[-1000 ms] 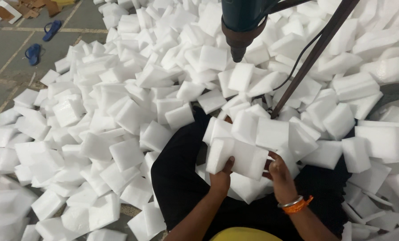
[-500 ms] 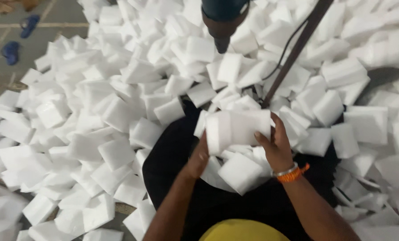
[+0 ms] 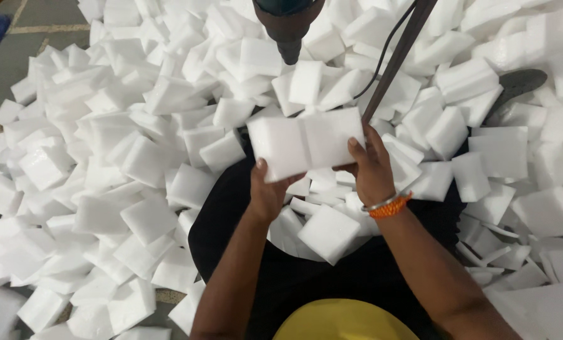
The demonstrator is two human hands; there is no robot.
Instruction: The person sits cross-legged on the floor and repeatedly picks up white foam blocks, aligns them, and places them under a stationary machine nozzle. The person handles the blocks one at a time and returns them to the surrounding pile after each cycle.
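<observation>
- Up above the lap, two white foam blocks sit side by side, pressed together, just below the dark drill tip.
- Left hand: fingers curled on the lower left edge of the blocks, thumb on the front face.
- Right hand: fingers clamped on the right edge; an orange bracelet circles the wrist.
- More foam pieces lie heaped over the floor all around.
- A dark slanted rod runs beside the blocks.
</observation>
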